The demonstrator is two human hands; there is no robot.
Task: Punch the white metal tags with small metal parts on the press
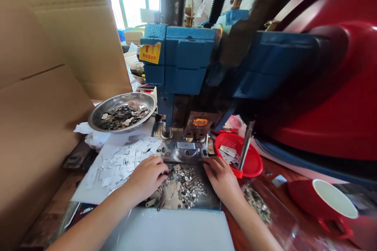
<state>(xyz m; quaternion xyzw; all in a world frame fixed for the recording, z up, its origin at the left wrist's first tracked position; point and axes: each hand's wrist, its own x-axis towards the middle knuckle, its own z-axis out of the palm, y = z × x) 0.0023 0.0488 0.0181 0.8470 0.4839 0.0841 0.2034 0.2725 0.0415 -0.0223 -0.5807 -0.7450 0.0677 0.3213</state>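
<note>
My L hand [150,176] is nr the flat metal pcs [126,160], R hand [222,174] by the R edge of the die [186,147], both w/ curled fingers, can't tell if gripping, small metal bits [188,186] btwn.

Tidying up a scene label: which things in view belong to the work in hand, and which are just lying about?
Likely in the work:
- press and die
- left hand, by the loose bits
- right hand, beside the die
- flat plates
- steel bowl of parts
- red basket holding plates

Apparently lying about:
- mug
- cardboard
</note>
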